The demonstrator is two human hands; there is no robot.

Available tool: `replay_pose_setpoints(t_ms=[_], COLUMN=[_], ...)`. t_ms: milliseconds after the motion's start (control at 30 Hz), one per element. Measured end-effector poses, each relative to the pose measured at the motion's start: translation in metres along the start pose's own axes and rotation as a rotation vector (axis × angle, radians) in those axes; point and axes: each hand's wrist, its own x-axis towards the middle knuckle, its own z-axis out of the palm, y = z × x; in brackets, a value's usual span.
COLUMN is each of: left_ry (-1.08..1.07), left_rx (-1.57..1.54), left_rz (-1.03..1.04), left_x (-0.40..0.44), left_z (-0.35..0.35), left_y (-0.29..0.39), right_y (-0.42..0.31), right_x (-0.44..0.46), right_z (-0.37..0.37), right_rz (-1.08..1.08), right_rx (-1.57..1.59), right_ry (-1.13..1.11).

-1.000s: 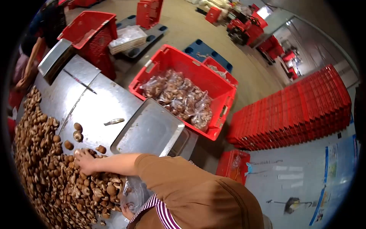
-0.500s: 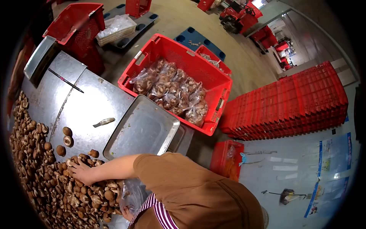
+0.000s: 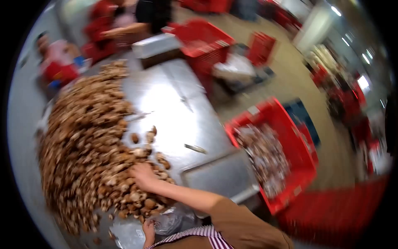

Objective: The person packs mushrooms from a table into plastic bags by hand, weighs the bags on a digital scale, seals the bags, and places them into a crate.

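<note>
A large heap of brown mushrooms (image 3: 91,141) covers the left side of the metal table. My right hand (image 3: 144,176) reaches into the heap's near right edge, touching mushrooms. Motion blur smears its fingers, so its grip is unclear. Close to my apron, my left hand (image 3: 149,230) is closed on the edge of a clear plastic bag (image 3: 169,222). Another flat piece of clear plastic (image 3: 126,234) lies on the table beside that hand. A few loose mushrooms (image 3: 150,136) sit apart from the heap, toward the shiny middle of the table.
A shallow metal tray (image 3: 219,174) rests at the table's right edge. Beyond it stands a red crate (image 3: 296,166) holding bagged mushrooms (image 3: 263,159). A small slim object (image 3: 195,148) and a metal box (image 3: 157,47) are on the table. Other people (image 3: 62,58) are at the far side.
My view has swung left, bringing other people and more of the heap into sight, and is now blurred. My right hand is still at the mushrooms; my left stays at the bag.
</note>
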Motion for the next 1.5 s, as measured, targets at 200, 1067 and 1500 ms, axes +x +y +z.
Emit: replay_pose_setpoints(t_ms=[200, 1067, 1500], left_ry=[0.078, 0.359, 0.446], left_rx=[0.021, 0.027, -0.101], left_rz=[0.080, 0.480, 0.414], left_x=[-0.013, -0.154, -0.166], left_z=[0.016, -0.006, -0.021], left_y=[0.017, 0.156, 0.143], right_y=[-0.049, -0.157, -0.099], right_x=[-0.051, -0.199, -0.208], right_z=[-0.016, -0.001, -0.047], right_rz=[-0.180, -0.254, -0.065], right_rx=[0.016, 0.200, 0.081], right_ry=[0.016, -0.244, 0.148])
